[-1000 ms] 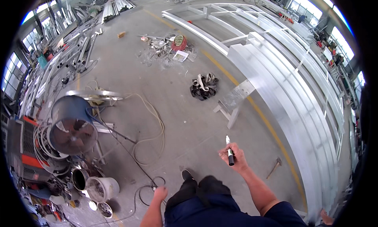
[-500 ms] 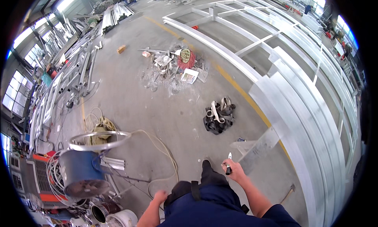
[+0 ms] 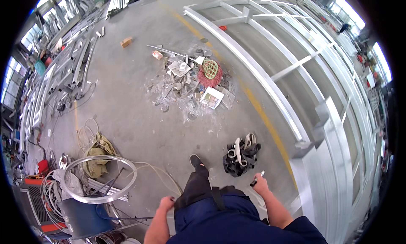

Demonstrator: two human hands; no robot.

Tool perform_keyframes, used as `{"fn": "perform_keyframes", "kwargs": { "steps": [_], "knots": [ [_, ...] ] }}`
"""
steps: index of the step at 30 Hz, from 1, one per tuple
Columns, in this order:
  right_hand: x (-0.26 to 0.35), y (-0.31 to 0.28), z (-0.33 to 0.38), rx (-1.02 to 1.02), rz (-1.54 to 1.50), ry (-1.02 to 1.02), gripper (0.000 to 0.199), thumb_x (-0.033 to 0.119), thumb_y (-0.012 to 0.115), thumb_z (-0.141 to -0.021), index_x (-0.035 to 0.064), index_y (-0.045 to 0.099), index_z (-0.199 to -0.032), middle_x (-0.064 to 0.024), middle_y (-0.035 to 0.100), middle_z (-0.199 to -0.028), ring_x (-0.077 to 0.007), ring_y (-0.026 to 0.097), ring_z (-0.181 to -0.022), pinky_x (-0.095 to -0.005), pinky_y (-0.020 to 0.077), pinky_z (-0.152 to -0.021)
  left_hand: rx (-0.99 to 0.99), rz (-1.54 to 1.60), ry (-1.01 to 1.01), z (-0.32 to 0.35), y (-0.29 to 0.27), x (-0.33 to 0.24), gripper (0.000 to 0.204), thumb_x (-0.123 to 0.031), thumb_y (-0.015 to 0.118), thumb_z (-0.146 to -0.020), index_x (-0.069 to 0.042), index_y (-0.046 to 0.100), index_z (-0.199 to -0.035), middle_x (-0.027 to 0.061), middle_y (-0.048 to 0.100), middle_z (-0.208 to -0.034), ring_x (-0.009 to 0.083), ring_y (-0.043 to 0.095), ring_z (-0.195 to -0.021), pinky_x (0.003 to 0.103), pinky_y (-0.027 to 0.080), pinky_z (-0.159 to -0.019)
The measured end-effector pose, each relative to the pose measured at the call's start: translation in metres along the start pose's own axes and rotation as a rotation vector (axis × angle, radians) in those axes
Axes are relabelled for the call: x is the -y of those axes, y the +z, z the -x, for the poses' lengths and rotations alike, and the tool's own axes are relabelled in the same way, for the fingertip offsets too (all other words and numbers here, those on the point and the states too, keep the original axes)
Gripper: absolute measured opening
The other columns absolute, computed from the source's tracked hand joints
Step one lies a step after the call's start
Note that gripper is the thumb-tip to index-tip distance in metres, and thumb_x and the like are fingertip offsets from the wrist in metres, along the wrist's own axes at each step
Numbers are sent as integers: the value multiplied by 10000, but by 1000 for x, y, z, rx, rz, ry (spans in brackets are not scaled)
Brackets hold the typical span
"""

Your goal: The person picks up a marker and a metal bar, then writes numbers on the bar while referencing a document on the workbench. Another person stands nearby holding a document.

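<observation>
The right hand (image 3: 261, 185), at the lower right of centre, was closed around a marker (image 3: 253, 182), whose dark end pointed down and left and whose pale end pointed up and right. It was held above the floor (image 3: 135, 121), just beside a tangled bundle of straps (image 3: 241, 159) in black and off-white. The left hand (image 3: 167, 203), low and left of centre, hung beside the person's dark trousers (image 3: 196, 189) with its fingers curled in; whether it held anything could not be told. One dark shoe (image 3: 194, 160) showed ahead of the trousers.

In the lower left, a big metal ring (image 3: 97, 199) sat near a blue drum (image 3: 80, 218), with an olive cloth (image 3: 96, 163) partly behind the ring's upper edge. A pale hose (image 3: 158, 172) ran from there toward the left hand. In the upper middle, a heap of scrap (image 3: 177, 85) was spread over the floor, with a round red and green thing (image 3: 210, 70) at its right side. A yellow line (image 3: 264, 115) crossed the floor beside a large metal frame (image 3: 253, 66), which filled much of the right side. A small brown block (image 3: 126, 42) lay in the upper left.
</observation>
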State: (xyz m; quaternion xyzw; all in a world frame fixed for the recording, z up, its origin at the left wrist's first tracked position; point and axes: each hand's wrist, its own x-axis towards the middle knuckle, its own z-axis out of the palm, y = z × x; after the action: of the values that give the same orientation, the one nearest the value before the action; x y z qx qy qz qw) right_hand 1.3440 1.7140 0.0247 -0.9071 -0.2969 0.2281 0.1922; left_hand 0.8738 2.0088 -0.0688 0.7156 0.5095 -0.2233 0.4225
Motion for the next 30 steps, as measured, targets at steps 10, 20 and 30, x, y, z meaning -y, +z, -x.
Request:
{"fn": "perform_keyframes", "kwargs": {
  "steps": [10, 20, 30],
  "knots": [
    [61, -8, -212, -194, -255, 324, 403, 115, 826, -807, 109, 489, -1027, -147, 603, -699, -351, 681, -682, -463, 541, -642, -329, 132, 70, -203, -302, -167, 342, -314, 623, -928, -37, 752, -1083, 212, 758, -1000, 413, 719, -959, 488, 559, -872],
    [174, 17, -469, 45, -190, 260, 376, 152, 775, -857, 133, 489, -1101, -227, 689, -856, -483, 683, -862, -540, 519, -744, -84, -79, -23, -300, -318, -263, 329, -344, 624, -940, -76, 755, -1078, 209, 754, -996, 405, 718, -993, 502, 565, -893],
    [235, 100, -609, 133, -136, 96, 396, 116, 802, -826, 122, 504, -1087, -139, 630, -890, -397, 637, -828, -482, 514, -736, -12, 307, -252, -532, -429, -356, 274, -292, 632, -941, -61, 744, -1038, 192, 753, -950, 386, 724, -949, 464, 561, -853]
  ]
}}
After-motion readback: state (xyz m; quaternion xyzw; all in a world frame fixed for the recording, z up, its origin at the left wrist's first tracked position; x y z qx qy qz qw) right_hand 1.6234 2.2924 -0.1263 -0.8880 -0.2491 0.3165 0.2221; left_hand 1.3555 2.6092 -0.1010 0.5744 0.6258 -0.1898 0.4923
